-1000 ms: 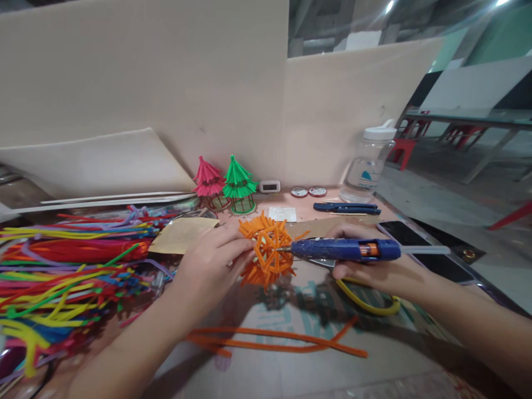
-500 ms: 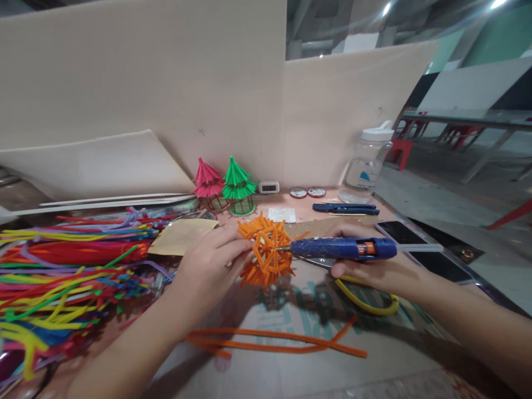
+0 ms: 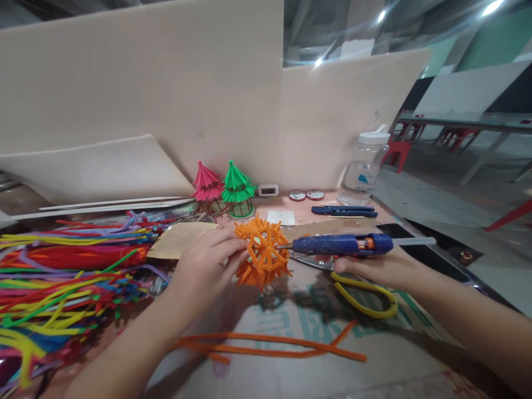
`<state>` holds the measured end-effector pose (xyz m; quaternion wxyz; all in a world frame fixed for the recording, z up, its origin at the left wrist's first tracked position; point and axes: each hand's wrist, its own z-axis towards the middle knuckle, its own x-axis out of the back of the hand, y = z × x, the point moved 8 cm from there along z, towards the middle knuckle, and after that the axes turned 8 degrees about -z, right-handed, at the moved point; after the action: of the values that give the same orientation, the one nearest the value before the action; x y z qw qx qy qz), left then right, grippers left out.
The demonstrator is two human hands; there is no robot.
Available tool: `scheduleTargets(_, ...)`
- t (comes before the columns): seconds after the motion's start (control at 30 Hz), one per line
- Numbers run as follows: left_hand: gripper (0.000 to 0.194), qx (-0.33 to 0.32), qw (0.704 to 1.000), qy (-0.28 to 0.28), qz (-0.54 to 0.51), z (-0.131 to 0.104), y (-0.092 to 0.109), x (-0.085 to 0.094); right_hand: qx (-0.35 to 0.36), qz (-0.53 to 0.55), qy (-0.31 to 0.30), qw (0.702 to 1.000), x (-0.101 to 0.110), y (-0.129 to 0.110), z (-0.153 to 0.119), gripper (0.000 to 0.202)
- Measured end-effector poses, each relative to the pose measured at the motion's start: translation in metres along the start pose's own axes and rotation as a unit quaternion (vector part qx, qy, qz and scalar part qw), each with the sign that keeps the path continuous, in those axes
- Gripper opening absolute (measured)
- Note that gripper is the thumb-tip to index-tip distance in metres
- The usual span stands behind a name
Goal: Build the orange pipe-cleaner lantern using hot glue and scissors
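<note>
Between the fingers of my left hand [image 3: 214, 260] is a round, spiky ornament of orange pipe cleaners [image 3: 266, 260], held above the table. My right hand [image 3: 369, 265] is wrapped round a blue hot glue gun [image 3: 341, 245] with a clear glue stick [image 3: 415, 241] poking from its back. The gun's metal nozzle points left and lies right at the ornament's right side; whether it touches cannot be made out. Below my right hand lie scissors with a yellow handle [image 3: 366, 307]. Nearer to me, loose orange pipe cleaners [image 3: 270, 343] rest on the table.
Bundles of coloured pipe cleaners [image 3: 75, 277] cover the left side. At the back stand a pink hut [image 3: 208, 185], a green hut [image 3: 238, 191], a small digital clock [image 3: 268, 190] and a water bottle [image 3: 361, 169]. Blue pliers [image 3: 344, 211] and dark phones [image 3: 436, 260] lie to the right.
The glue gun's nozzle has shifted slightly from the front middle of the ornament to its upper right. The ornament looks slightly turned in my left hand.
</note>
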<state>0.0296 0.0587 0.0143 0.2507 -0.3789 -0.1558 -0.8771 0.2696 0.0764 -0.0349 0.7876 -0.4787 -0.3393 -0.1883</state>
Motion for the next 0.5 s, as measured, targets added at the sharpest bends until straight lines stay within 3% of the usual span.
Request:
scheduleTargets(0.07,0.016,0.001,1.000,0.011,0.001,0.000,-0.003,0.003,-0.032,0.012,-0.018,0.999,-0.001,0.009,-0.001,0.048)
scheduleTargets(0.17,0.015,-0.001,1.000,0.028,0.011,0.000,-0.006,0.011,-0.019,0.017,-0.031,0.999,-0.001,0.008,0.000,0.044)
scheduleTargets(0.37,0.014,-0.003,0.999,0.028,0.020,-0.004,-0.007,0.017,-0.019,0.013,0.028,0.999,0.006,0.005,-0.001,0.034)
scheduleTargets(0.5,0.015,-0.005,0.999,0.022,0.024,-0.003,-0.007,0.017,0.004,0.020,0.025,0.999,0.006,-0.003,-0.001,0.031)
